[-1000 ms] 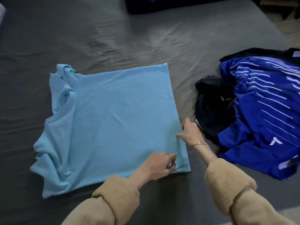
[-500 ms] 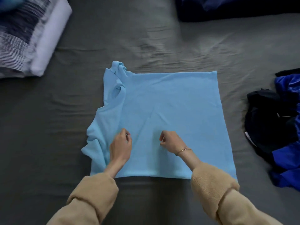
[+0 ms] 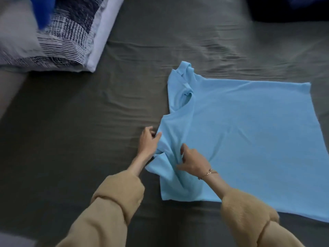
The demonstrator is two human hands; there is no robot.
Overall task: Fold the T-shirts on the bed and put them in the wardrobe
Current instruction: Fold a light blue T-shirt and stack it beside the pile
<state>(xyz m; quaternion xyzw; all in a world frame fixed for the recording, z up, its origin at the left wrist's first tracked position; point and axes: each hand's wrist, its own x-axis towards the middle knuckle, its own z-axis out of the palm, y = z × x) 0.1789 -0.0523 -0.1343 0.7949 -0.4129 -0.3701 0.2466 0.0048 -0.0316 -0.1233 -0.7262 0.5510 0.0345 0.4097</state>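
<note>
the light blue t-shirt (image 3: 249,132) lies flat on the dark grey bed sheet (image 3: 89,139) and serves as the reference landmark; its body is spread smooth, while its left side, where the sleeves and collar sit, is bunched and creased. well to the upper left of the t-shirt rests a stack of folded bedding (image 3: 58,38) with a navy-and-white striped pattern and a white edge, with a blurred bright blue item (image 3: 42,9) on top of it. beyond the t-shirt's far right corner a dark blue mass (image 3: 288,8) sits at the frame edge; its nature cannot be told. nothing lies between the hands and the t-shirt. the left hand (image 3: 148,143) is at the t-shirt's left edge, fingers curled and pinching the gathered sleeve fabric there. the right hand (image 3: 193,162) lies on the t-shirt just to the right of the left hand, fingers bent and gripping a raised fold of the same bunched area, with a thin bracelet (image 3: 208,173) on its wrist. both forearms reach in from below the t-shirt's near edge in tan fleece sleeves (image 3: 117,196), the right forearm crossing over the t-shirt's near left corner.
</note>
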